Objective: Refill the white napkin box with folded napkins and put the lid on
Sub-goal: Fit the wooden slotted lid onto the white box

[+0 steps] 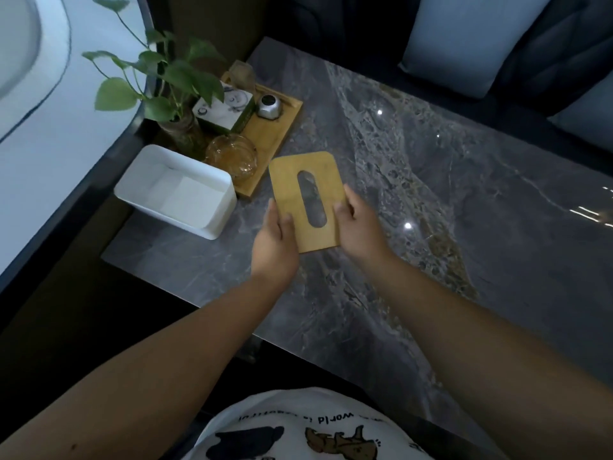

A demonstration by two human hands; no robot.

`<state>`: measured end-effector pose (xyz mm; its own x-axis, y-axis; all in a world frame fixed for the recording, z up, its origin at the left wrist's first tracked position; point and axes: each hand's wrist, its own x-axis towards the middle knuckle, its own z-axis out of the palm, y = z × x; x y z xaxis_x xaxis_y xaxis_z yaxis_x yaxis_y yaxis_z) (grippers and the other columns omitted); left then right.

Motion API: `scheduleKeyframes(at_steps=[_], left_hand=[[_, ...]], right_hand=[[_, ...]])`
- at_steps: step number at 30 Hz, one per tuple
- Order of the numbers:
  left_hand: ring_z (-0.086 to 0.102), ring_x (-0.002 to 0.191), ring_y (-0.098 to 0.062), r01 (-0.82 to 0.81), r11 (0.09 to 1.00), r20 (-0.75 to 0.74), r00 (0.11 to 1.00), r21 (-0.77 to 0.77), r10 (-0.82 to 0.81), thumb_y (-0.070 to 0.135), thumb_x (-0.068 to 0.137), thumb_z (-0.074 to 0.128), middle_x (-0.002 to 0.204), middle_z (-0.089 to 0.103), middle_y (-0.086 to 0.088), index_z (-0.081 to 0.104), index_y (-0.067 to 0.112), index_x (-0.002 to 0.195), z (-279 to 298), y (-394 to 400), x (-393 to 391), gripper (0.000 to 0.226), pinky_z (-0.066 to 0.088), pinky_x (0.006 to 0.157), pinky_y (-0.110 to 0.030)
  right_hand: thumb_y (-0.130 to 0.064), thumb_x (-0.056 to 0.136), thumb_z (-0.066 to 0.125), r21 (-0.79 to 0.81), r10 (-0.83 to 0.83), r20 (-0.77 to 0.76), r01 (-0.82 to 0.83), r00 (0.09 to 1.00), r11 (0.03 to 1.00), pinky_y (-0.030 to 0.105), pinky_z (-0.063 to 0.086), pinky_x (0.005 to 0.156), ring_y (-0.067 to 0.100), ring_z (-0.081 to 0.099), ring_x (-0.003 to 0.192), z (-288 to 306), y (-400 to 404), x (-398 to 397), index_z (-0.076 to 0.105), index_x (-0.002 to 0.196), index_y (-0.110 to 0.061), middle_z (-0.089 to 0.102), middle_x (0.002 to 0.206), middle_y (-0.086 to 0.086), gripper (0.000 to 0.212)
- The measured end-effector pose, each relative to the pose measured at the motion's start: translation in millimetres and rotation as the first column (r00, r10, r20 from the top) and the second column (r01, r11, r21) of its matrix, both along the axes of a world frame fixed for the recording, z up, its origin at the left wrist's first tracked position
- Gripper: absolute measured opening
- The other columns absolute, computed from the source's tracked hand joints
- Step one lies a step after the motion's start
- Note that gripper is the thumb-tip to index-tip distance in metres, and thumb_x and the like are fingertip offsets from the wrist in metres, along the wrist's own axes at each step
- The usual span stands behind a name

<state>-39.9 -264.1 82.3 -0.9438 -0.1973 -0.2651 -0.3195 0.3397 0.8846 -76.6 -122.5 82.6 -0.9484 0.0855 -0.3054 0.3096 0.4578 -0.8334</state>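
Both hands — left hand [277,235], right hand [356,227] — grip the wooden lid [306,202] by its long edges, the open napkin box [177,190] lying to the left — nearer the left hand.

A single head-worn, wide-angle camera looked forward and steeply down from above the seated wearer, whose white printed T-shirt [298,426] filled the bottom edge of the frame. Both forearms ran up from the lower corners toward mid-frame, where the hands met close to the lens. The view faced across a grey marble worktop [431,200] that ran diagonally from lower left to upper right, its far end bordered by pale cushions [464,38] at the top right. The wide lens bent the white curved surface [39,104] at the left edge. No second view was provided, so no part of the scene was shared between cameras.
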Motion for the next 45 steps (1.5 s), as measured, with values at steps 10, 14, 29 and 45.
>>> scheduleKeyframes(at_steps=[10,14,29,45], left_hand=[[0.061,0.081,0.009,-0.27,0.954,-0.079,0.956,0.13,0.281,0.036,0.103,0.032,0.097,0.064,0.026,0.022,0.043,0.147,51.4,-76.1,21.8,0.046,0.047,0.064,-0.013],[0.061,0.064,-0.007,-0.278,0.953,-0.015,0.959,0.119,0.282,0.035,0.101,0.034,0.089,0.069,0.009,0.021,0.048,0.144,48.9,-108.3,30.6,0.047,0.05,0.06,-0.037],[0.054,0.054,-0.003,-0.308,0.926,0.182,0.945,0.216,0.272,0.028,0.1,0.043,0.081,0.069,0.004,0.017,0.045,0.145,10.6,-162.5,8.9,0.056,0.044,0.045,-0.02],[0.057,0.055,-0.006,-0.337,0.923,0.241,0.926,0.184,0.29,0.02,0.097,0.044,0.077,0.072,0.003,0.007,0.026,0.153,-9.2,-166.7,-16.4,0.067,0.047,0.05,-0.028]], right_hand=[[-0.037,0.096,0.049,-0.011,0.301,-0.151,-0.306,0.941,0.952,0.028,0.036,0.106,0.012,0.044,0.131,53.4,-90.5,-33.4,0.043,0.142,-0.024,0.048,0.145,0.0,0.048],[-0.042,0.094,0.051,0.037,0.406,-0.111,-0.405,0.907,0.914,0.026,0.035,0.102,0.013,0.042,0.133,47.4,-126.1,-42.0,0.043,0.141,-0.027,0.047,0.146,-0.001,0.05],[-0.047,0.095,0.046,0.358,0.701,0.078,-0.676,0.709,0.644,0.041,0.041,0.105,0.024,0.043,0.133,5.4,-191.9,-115.1,0.036,0.144,-0.035,0.045,0.147,0.001,0.051],[-0.041,0.098,0.044,0.481,0.737,0.031,-0.656,0.676,0.582,0.039,0.042,0.1,0.027,0.047,0.129,-8.7,-204.7,-132.8,0.039,0.144,-0.028,0.051,0.142,0.007,0.048]])
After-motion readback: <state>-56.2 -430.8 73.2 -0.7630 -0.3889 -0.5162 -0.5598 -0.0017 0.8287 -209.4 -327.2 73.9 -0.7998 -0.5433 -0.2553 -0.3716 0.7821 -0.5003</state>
